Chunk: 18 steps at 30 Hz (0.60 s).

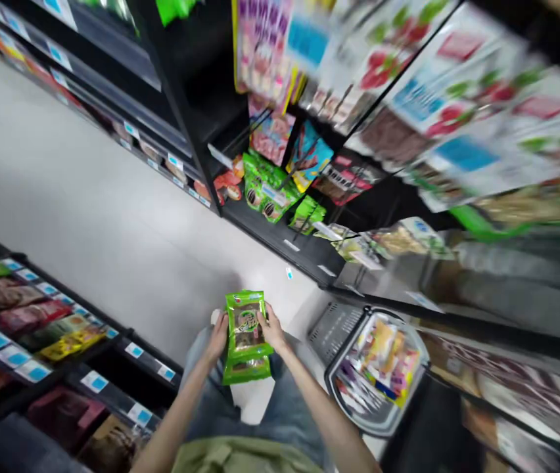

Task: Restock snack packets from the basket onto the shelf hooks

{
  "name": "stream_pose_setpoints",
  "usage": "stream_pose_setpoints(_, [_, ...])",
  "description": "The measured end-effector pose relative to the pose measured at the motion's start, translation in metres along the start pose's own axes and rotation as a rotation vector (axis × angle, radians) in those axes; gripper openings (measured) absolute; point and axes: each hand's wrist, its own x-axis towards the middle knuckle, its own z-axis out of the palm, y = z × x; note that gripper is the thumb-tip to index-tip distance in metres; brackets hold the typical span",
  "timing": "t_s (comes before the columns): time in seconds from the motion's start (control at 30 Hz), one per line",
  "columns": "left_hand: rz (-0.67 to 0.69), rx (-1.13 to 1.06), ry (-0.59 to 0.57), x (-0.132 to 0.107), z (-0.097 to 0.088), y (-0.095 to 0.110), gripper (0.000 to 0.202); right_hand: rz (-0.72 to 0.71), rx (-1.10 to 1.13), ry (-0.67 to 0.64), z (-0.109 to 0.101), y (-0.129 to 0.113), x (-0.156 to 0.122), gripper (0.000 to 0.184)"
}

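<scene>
Both my hands hold green snack packets (245, 332) low in front of me, over my knees. My left hand (218, 338) grips the left edge and my right hand (271, 326) grips the right edge, fingers curled round them. The top packet has a clear window showing brown contents; a second green packet sticks out beneath it. A shopping basket (344, 325) with colourful packets stands on the floor just to the right of my hands.
Black store shelves (280, 240) with hanging snack bags rise ahead and to the right, partly blurred. Another shelf (127, 345) with blue price tags runs along the left. A pale floor aisle (87, 197) stretches away between them.
</scene>
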Motion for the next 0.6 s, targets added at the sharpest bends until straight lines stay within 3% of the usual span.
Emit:
stream_pose_setpoints(0.13, [-0.031, 0.054, -0.048, 0.11, 0.033, -0.069, 0.038, 0.018, -0.04, -0.021, 0.012, 0.097, 0.088, 0.049])
stream_pose_setpoints(0.2, [-0.02, 0.128, -0.085, 0.166, 0.055, -0.089, 0.035, 0.068, -0.046, 0.025, 0.017, 0.136, 0.127, 0.047])
stream_pose_setpoints(0.3, [0.085, 0.242, -0.125, 0.235, 0.088, -0.1, 0.031, 0.129, -0.007, 0.112, 0.016, 0.175, 0.177, 0.047])
stream_pose_setpoints(0.4, [0.179, 0.254, -0.176, 0.278, 0.114, -0.092, 0.03, 0.088, 0.084, 0.211, -0.002, 0.187, 0.215, 0.051])
stream_pose_setpoints(0.47, [0.222, 0.211, -0.297, 0.297, 0.129, -0.082, 0.032, -0.011, 0.14, 0.279, -0.024, 0.183, 0.229, 0.047])
stream_pose_setpoints(0.6, [0.271, 0.068, -0.534, 0.324, 0.163, -0.069, 0.048, -0.16, 0.136, 0.347, -0.072, 0.16, 0.221, 0.035])
